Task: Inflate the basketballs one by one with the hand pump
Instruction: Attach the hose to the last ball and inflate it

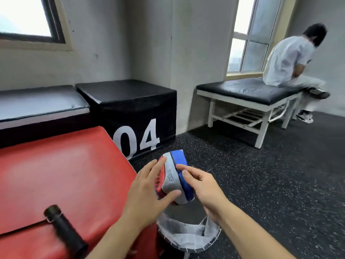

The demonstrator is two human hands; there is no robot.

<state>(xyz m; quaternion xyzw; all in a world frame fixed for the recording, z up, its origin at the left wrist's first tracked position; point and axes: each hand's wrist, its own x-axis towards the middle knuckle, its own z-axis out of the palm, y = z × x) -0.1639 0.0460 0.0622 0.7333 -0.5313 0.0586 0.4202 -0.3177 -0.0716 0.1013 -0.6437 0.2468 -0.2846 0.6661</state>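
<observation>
Both hands (147,191) grip flat basketball (175,176).

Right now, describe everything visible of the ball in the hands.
The deflated basketball is folded flat, with red, grey and blue panels and small print on the grey. It is held tilted above a grey bag. The left hand grips its red and grey side, thumb underneath; the right hand pinches the blue edge.
</observation>
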